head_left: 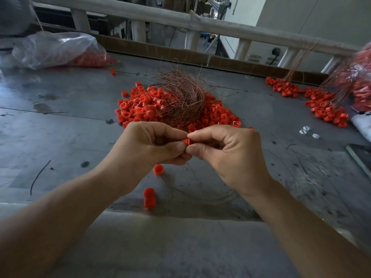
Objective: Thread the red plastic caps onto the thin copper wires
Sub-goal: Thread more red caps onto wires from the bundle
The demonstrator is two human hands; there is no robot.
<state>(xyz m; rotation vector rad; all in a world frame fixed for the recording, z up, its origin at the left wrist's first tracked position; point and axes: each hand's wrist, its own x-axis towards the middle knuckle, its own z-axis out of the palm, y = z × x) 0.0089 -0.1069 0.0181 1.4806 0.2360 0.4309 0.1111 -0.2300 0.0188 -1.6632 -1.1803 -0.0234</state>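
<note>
My left hand point(152, 145) and my right hand point(226, 153) meet fingertip to fingertip above the grey table, and both pinch one red cap point(187, 141) between them. A thin wire in the fingers cannot be made out. Just beyond the hands lies a heap of loose red caps point(140, 107) with a tangled bundle of copper wire point(180, 95) on top. Below the hands, a single red cap point(158, 169) and a short stack of red caps point(149, 198) lie on the table; a thin wire loop point(200, 194) curves beside them.
A clear plastic bag of red caps point(60, 50) lies at the far left. More caps strung on copper wires point(313, 95) spread at the far right beside another bag point(361, 81). Small white parts point(305, 131) lie right. A cardboard strip point(160, 51) and a wooden railing point(180, 19) border the table's far edge.
</note>
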